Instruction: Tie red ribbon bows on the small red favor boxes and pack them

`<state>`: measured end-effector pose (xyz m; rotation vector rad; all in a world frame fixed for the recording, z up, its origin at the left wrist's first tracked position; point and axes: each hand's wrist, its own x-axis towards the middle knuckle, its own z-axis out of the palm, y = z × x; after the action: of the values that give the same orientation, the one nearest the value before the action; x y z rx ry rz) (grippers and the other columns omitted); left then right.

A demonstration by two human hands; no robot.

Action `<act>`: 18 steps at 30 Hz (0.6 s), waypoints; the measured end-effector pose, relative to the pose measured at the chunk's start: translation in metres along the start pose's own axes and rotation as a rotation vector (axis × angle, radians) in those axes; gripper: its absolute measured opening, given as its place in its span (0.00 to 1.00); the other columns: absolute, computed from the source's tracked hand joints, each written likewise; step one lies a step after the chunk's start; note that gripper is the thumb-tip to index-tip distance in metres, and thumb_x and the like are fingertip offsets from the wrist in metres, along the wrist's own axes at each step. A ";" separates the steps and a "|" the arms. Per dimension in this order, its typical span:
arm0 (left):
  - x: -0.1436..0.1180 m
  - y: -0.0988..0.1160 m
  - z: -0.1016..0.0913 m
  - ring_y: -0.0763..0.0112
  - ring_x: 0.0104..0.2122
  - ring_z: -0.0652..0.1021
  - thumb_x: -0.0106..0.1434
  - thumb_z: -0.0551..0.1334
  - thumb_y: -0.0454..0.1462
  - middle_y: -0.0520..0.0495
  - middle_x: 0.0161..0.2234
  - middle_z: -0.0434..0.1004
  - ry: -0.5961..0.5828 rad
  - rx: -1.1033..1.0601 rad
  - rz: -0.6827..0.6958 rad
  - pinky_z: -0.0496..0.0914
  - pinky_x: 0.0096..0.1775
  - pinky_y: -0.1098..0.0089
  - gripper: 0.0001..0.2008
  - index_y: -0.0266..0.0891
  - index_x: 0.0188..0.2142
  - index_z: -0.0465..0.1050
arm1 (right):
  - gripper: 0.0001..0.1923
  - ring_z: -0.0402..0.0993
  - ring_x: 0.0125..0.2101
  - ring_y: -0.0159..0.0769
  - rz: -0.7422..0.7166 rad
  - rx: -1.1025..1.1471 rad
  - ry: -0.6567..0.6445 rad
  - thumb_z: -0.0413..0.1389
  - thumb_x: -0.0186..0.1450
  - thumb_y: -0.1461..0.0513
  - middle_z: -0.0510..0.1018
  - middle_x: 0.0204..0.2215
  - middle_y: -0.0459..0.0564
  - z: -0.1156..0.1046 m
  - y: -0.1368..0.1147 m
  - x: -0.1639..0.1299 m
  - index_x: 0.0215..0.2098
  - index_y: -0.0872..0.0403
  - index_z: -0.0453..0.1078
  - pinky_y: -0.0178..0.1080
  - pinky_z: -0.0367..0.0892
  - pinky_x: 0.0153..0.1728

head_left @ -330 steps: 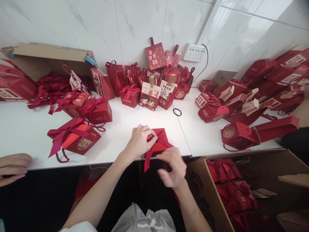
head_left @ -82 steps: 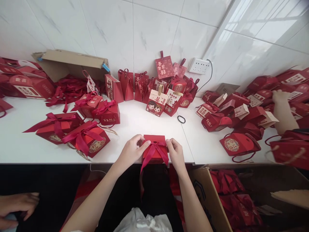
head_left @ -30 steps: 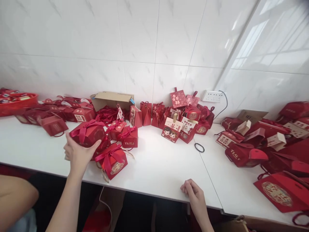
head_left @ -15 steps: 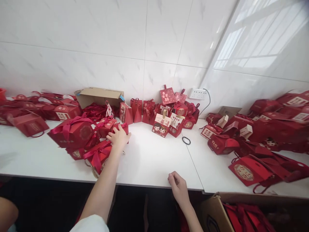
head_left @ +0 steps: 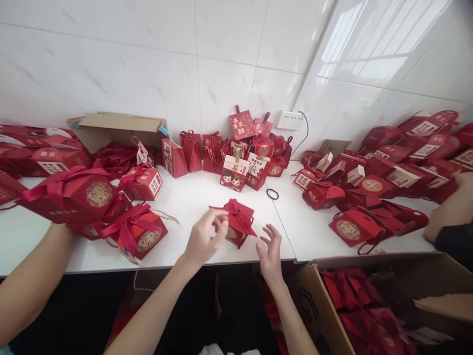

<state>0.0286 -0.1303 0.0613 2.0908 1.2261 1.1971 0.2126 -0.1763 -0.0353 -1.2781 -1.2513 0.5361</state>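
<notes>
A small red gift box [head_left: 240,224] with a red ribbon bow and a gold round emblem sits near the table's front edge, between my hands. My left hand [head_left: 207,235] is at its left side, in front of the bow's left tail, with thumb and curled fingers apart. Whether a fingertip touches the ribbon is hard to see. My right hand [head_left: 271,251] is just right of the box, open, fingers spread and holding nothing. To the left stand other ribboned boxes: a large red box [head_left: 79,195] and a smaller red box [head_left: 142,230] with a rope handle.
Decorated boxes [head_left: 234,172] stand against the wall below a power strip [head_left: 291,120]. A black ring [head_left: 272,194] lies nearby. Red boxes [head_left: 356,227] are piled right, above an open carton [head_left: 327,308]. Other people's arms reach in at left [head_left: 40,281] and right [head_left: 449,212].
My left hand has moved right from the left-hand group, and a ribboned box now sits before me. My right hand has opened. Other people's arms have come in, and the view has shifted.
</notes>
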 end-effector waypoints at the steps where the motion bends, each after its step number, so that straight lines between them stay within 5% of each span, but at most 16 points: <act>1: 0.005 -0.006 0.000 0.68 0.38 0.75 0.64 0.52 0.40 0.47 0.37 0.74 0.077 -0.003 0.020 0.70 0.42 0.66 0.10 0.40 0.40 0.68 | 0.29 0.58 0.57 0.47 0.021 0.008 -0.011 0.49 0.64 0.51 0.55 0.58 0.60 -0.003 0.000 0.004 0.59 0.50 0.48 0.53 0.64 0.50; 3: 0.013 -0.021 0.005 0.62 0.49 0.71 0.62 0.54 0.40 0.43 0.46 0.72 0.091 0.019 -0.008 0.66 0.50 0.61 0.12 0.39 0.44 0.67 | 0.30 0.57 0.58 0.47 0.064 0.040 -0.093 0.49 0.64 0.49 0.55 0.59 0.60 -0.006 -0.003 0.012 0.60 0.50 0.47 0.52 0.64 0.51; 5: 0.016 -0.031 0.013 0.61 0.53 0.69 0.62 0.54 0.42 0.41 0.52 0.68 -0.053 -0.006 -0.086 0.65 0.53 0.60 0.17 0.39 0.49 0.64 | 0.33 0.58 0.58 0.47 0.082 0.078 -0.218 0.49 0.63 0.48 0.56 0.60 0.59 -0.007 -0.006 0.018 0.61 0.50 0.47 0.50 0.64 0.52; 7: 0.012 -0.033 0.019 0.62 0.52 0.70 0.64 0.53 0.44 0.41 0.52 0.67 -0.172 -0.047 -0.153 0.66 0.51 0.61 0.19 0.40 0.52 0.61 | 0.32 0.60 0.57 0.45 0.073 0.097 -0.309 0.51 0.63 0.49 0.58 0.59 0.59 -0.006 -0.008 0.022 0.61 0.51 0.49 0.48 0.65 0.52; 10: -0.003 -0.028 0.020 0.64 0.47 0.73 0.64 0.52 0.46 0.42 0.50 0.69 -0.185 -0.064 -0.249 0.70 0.44 0.64 0.18 0.41 0.50 0.62 | 0.26 0.66 0.53 0.43 0.065 0.092 -0.325 0.51 0.65 0.52 0.66 0.54 0.59 -0.004 -0.009 0.022 0.58 0.53 0.55 0.47 0.67 0.50; 13: -0.013 -0.023 0.013 0.66 0.38 0.75 0.62 0.54 0.46 0.45 0.43 0.73 -0.194 -0.076 -0.359 0.71 0.37 0.66 0.16 0.41 0.46 0.64 | 0.23 0.66 0.52 0.42 0.029 0.012 -0.233 0.50 0.65 0.54 0.66 0.53 0.59 -0.006 -0.011 0.017 0.57 0.52 0.56 0.49 0.67 0.49; 18: -0.014 -0.014 0.000 0.68 0.36 0.74 0.63 0.54 0.46 0.49 0.37 0.75 -0.191 -0.155 -0.388 0.68 0.30 0.72 0.12 0.42 0.39 0.68 | 0.24 0.63 0.52 0.45 -0.145 -0.184 0.150 0.54 0.62 0.57 0.64 0.51 0.60 -0.006 -0.027 0.016 0.54 0.54 0.56 0.49 0.66 0.46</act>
<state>0.0183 -0.1351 0.0446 1.7095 1.3258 0.8663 0.2141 -0.1729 -0.0035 -1.3420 -1.2773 0.2204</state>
